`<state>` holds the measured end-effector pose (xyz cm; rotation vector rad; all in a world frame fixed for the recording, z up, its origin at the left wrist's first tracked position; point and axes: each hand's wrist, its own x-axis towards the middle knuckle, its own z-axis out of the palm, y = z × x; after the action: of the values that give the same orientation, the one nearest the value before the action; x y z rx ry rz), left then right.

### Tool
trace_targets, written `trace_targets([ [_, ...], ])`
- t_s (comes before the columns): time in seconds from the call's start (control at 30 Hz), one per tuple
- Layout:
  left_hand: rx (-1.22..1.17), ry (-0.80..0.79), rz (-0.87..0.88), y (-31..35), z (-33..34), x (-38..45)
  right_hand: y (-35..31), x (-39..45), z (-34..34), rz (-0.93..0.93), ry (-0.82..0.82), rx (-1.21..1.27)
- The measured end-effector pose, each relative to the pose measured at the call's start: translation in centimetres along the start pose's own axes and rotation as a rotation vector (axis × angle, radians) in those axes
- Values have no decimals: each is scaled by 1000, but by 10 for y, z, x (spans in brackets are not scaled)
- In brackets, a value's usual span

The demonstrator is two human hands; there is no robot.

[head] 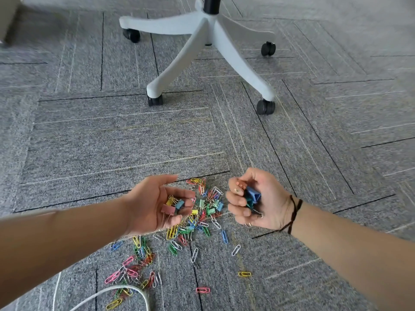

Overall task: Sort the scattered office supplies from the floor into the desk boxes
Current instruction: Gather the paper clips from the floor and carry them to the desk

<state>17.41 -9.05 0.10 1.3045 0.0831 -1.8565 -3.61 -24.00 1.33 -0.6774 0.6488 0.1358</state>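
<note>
Wiry coloured paperclips (179, 230) litter the nubby grey carpet (112, 142). Left hand (155, 205) lies palm-up, fingers loose, cradling boxy binder clips (171, 206). Right hand (253, 198) is curled tight round a clip bunch (251, 195).

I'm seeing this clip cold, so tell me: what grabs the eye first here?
The colourful paper clips strewn over the grey carpet, low in the middle. Above them the left hand lies palm-up with binder clips on it, and the right hand is curled round more. Behind stands a pale chair base.
</note>
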Motion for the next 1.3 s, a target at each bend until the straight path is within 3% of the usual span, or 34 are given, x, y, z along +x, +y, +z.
trace_targets([
  [0.23, -31, -11, 5, -3, 12, -2, -5, 8, 42, -62, -111, 143],
  [0.4, -47, 4, -11, -5, 11, -4, -8, 14, 62, -69, 26, 306],
  [0.53, -74, 24, 6, -3, 11, -8, -12, 21, 70, -96, 139, 250],
  [0.87, -211, 58, 89, 0, 23, -12, -7, 39, 103, -308, 341, -205],
  [0.97, -230, 47, 126, 1, 23, -10, -3, 54, 113, -277, 461, -145],
  [1.1, -261, 76, 171, 8, 28, -16, 1, 62, 122, -425, 552, -450],
  [1.3, -291, 137, 146, 11, 21, -21, 18, 63, 122, -712, 490, -997],
])
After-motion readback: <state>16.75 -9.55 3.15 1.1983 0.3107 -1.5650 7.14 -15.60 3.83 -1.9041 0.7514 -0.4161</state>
